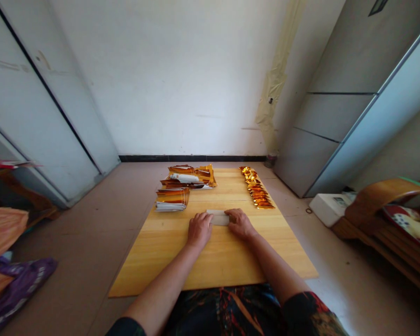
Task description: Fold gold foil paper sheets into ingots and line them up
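Observation:
A small greyish-white rectangle of paper (218, 218) lies across the middle of the wooden board, possibly folded. My left hand (199, 229) grips its left end, fingers curled over the edge. At the opposite end, my right hand (242, 225) holds the paper with bent fingers. The thumbs are mostly hidden. Beyond my left hand are stacks of gold foil sheets (173, 195) with white paper (170, 206) at the near edge. Past my right hand runs a row of shiny folded gold foil pieces (260, 193), overlapping one another.
The wooden board (154, 268) reaches from my lap toward the white wall (182, 84). More foil sheets (206, 175) and a white roll-like item (184, 178) lie at its far left. A wooden chair (374, 205) and a white box (331, 208) stand at right.

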`<state>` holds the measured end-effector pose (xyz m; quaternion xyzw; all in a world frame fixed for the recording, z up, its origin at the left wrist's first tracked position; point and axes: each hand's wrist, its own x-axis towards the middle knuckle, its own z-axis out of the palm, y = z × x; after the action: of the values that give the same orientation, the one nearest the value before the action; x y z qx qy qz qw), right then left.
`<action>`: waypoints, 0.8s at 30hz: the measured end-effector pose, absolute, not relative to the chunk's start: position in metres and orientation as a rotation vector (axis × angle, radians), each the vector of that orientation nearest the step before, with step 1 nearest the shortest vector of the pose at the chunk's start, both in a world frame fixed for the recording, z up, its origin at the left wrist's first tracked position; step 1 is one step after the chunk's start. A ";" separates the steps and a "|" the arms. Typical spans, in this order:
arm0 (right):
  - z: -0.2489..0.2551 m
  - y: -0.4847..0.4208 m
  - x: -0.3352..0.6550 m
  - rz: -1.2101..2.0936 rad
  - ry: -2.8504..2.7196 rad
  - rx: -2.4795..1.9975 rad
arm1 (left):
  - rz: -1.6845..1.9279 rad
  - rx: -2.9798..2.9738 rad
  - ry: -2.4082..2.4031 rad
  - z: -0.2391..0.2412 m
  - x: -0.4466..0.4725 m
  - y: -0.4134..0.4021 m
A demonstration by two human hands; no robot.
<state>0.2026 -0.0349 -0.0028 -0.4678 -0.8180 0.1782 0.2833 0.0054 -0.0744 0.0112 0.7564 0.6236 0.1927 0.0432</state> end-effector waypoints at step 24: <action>0.005 -0.031 0.201 0.546 -2.248 -1.180 | 0.684 2.265 1.846 0.011 -0.001 -0.066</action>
<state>0.2013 -0.0310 0.0048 -0.4378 -0.8337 0.2026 0.2688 -0.0009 -0.0662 0.0108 0.7529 0.6136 0.2273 0.0706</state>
